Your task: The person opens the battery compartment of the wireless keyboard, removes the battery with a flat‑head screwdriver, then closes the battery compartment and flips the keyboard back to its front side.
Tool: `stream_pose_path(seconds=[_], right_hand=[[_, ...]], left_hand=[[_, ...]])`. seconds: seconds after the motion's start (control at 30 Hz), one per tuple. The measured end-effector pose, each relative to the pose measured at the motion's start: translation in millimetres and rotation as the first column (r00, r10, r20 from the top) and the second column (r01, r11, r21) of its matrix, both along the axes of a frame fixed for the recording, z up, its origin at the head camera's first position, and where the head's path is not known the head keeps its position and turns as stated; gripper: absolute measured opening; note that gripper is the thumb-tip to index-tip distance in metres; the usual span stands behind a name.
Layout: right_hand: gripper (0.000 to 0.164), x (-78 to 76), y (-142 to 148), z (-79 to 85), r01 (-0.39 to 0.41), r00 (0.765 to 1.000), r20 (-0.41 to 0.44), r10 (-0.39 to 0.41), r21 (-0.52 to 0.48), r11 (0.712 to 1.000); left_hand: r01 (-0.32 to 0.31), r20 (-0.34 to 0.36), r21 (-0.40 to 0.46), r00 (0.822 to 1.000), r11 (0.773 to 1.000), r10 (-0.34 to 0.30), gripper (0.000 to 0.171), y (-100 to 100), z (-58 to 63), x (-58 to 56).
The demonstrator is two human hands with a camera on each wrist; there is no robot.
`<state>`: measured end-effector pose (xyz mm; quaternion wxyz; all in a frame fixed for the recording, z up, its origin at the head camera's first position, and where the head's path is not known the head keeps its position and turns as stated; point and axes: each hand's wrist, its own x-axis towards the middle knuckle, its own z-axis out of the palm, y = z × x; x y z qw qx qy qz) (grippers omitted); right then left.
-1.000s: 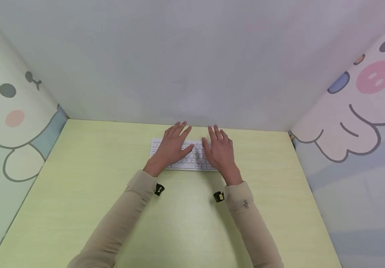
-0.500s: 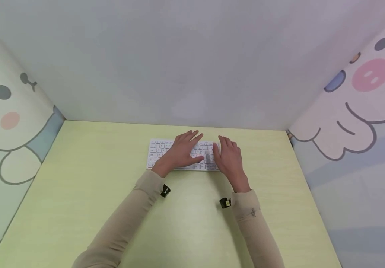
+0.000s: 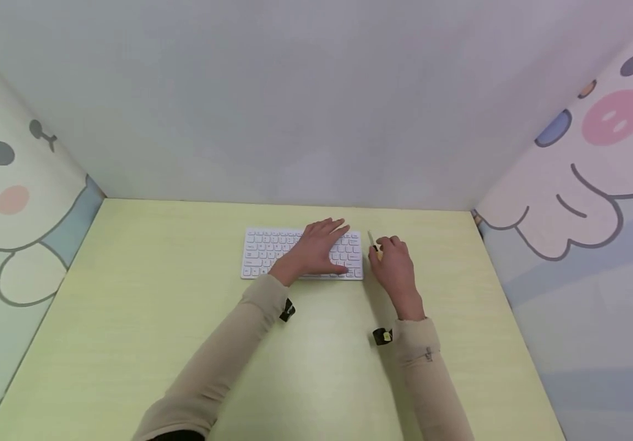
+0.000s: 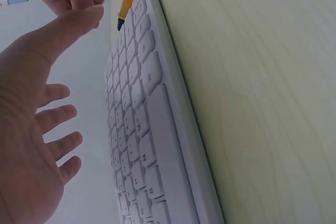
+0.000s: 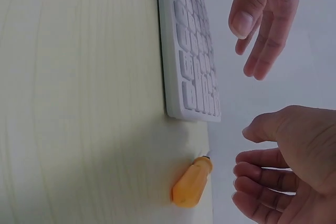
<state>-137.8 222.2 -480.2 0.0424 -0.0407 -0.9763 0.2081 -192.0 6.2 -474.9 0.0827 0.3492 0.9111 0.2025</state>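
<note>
Head view: I've got the white keyboard (image 3: 271, 246) flat on the pale table (image 3: 129, 306), mid-frame, long axis left-right, about level with the frame's bottom edge, space bar (image 4: 170, 150) on the side nearest that edge. Keys carry printed legends, too small and oblique for me to read with certainty. Orange-handled screwdriver (image 5: 190, 186) lies on the table just off the keyboard's right end; in the head frame its shaft (image 3: 371, 237) points up and slightly left, handle partly hidden by the fingers. Right wrist view has that handle low in frame, slanted, collar up-right, butt down-left. Right hand (image 3: 396, 263) is loosely curled, fingers near the handle but apart from it. Left hand (image 3: 318, 250) is spread over the keyboard's right half; left wrist view shows its fingers off the keys.
</note>
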Motion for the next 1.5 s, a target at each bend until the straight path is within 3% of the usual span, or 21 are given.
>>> stream_pose_path(seconds=[0.23, 0.47, 0.63, 0.93, 1.5], right_hand=[[0.035, 5.7, 8, -5.3, 0.035, 0.998, 0.059, -0.035, -0.011, 0.999], [0.034, 7.6, 9, -11.2, 0.031, 0.989, 0.143, -0.028, -0.014, 0.999], [0.032, 7.3, 9, -11.6, 0.023, 0.990, 0.138, -0.021, -0.015, 1.000], [0.030, 7.0, 10, -12.7, 0.031, 0.988, 0.152, -0.023, -0.055, 0.998], [0.026, 4.7, 12, -10.8, 0.011, 0.983, 0.183, 0.009, -0.107, 0.994]], left_hand=[[-0.022, 0.028, 0.013, 0.999, 1.000, 0.022, 0.116, 11, -4.2, 1.0], [-0.040, 0.022, -0.074, 0.999, 0.996, 0.042, 0.129, 18, -17.9, 0.4], [-0.063, 0.000, -0.114, 0.998, 0.991, 0.063, 0.134, 21, -22.9, 0.1], [-0.061, -0.003, -0.143, 0.998, 0.988, 0.061, 0.140, 22, -24.2, 0.4], [-0.039, -0.017, -0.150, 0.999, 0.988, 0.036, 0.133, 21, -20.6, -1.3]])
